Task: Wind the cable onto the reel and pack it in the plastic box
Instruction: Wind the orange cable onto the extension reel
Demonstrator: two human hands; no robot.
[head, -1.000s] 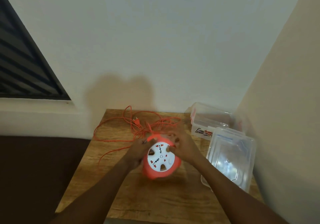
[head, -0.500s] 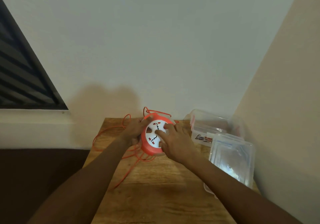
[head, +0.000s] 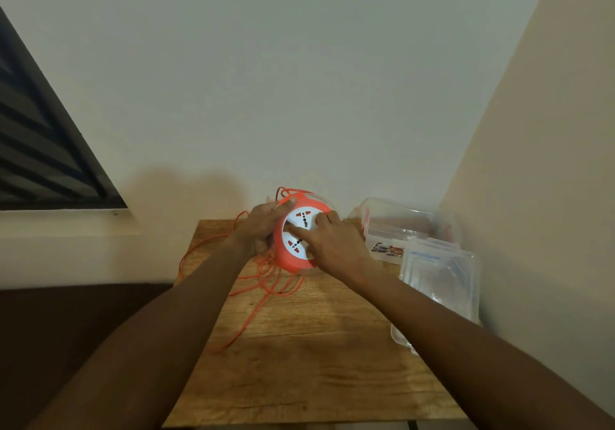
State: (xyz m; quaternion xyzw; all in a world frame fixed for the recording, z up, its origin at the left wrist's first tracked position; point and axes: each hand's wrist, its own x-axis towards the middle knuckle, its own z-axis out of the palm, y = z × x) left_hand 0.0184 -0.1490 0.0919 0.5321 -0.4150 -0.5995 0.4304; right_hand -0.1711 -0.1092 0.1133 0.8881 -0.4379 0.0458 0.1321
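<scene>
The left hand (head: 263, 226) has its grip closed around the left rim of the orange reel (head: 299, 233), thumb hooked over the top edge, holding it tilted above the far end of the counter (head: 316, 363). The right hand (head: 332, 246) presses spread fingers flat on the reel's white socket face, gripping nothing. Loose orange cable (head: 266, 283) trails in loops beneath and left of the reel. The clear plastic box (head: 399, 226) sits to the right, its lid (head: 439, 283) lying nearer.
</scene>
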